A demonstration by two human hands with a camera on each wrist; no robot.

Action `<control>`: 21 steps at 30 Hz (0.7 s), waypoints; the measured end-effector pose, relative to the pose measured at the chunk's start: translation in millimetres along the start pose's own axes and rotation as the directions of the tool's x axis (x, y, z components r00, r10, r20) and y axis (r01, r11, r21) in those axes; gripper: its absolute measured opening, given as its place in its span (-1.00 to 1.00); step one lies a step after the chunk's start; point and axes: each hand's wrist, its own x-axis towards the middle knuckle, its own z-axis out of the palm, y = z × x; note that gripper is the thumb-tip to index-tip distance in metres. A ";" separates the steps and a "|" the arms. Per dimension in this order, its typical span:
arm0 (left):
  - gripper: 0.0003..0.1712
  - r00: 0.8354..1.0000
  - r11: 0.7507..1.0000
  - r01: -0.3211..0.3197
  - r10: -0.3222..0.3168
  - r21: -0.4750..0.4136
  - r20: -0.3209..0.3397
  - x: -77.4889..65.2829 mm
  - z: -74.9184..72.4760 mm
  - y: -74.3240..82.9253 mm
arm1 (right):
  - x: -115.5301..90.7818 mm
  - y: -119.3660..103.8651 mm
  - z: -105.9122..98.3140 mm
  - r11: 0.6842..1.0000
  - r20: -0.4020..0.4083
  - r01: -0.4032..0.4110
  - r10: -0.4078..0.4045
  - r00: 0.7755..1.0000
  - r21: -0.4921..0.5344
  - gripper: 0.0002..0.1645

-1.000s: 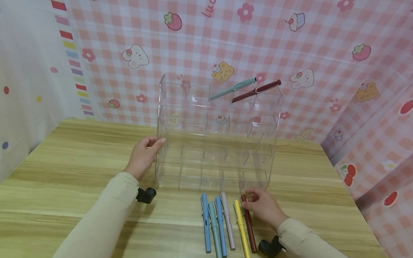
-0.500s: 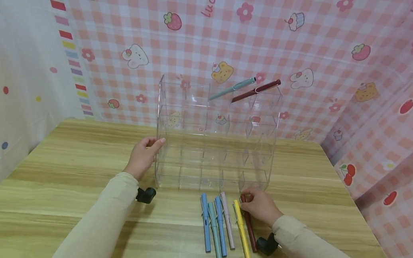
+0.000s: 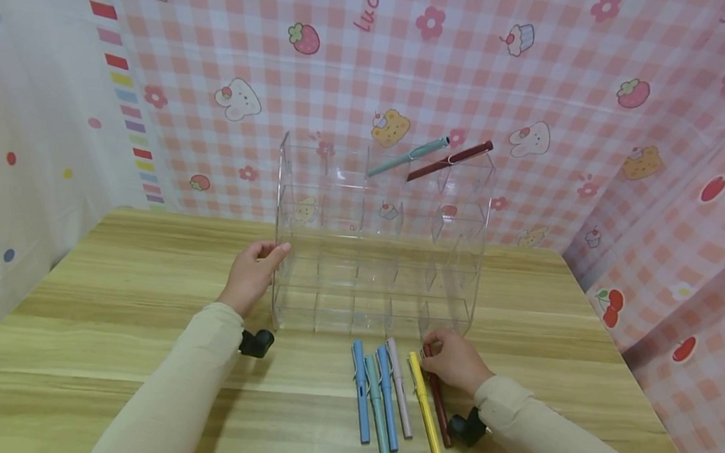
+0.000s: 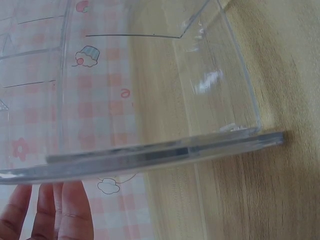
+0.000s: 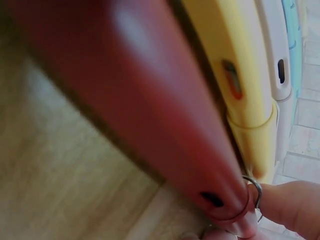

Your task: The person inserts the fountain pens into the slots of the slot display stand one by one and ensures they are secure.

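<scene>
A clear acrylic pen rack [image 3: 380, 239] with tiers of compartments stands on the table. My left hand [image 3: 250, 271] holds its left side panel, thumb at the front edge; in the left wrist view its fingers [image 4: 75, 212] lie against the panel. A dark red pen [image 3: 438, 407] is pinched near its capped end by my right hand [image 3: 461, 363]; the right wrist view shows the thumb [image 5: 292, 205] at its clip. Directly left of it lies a yellow pen [image 3: 427, 410], then a lilac pen [image 3: 399, 390], two blue pens [image 3: 360, 391] and a teal pen [image 3: 378, 413].
On the rack's top tier a teal pen [image 3: 408, 157] and another dark red pen [image 3: 450, 160] lean at a slant. The wooden table [image 3: 164, 262] meets a pink checked cloth [image 3: 347, 78] behind, and a white cloth [image 3: 22, 125] hangs at left.
My right hand has shifted slightly left at the dark red pen's capped end, its wrist covering more of the pen. The left hand and the rack stay put.
</scene>
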 end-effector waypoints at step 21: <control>-0.26 1.000 1.000 0.006 -0.006 0.008 0.003 -0.6 0.0 1.2 | -14.9 -9.3 -33.1 0.948 -0.031 -0.004 0.015 0.999 0.319 -0.67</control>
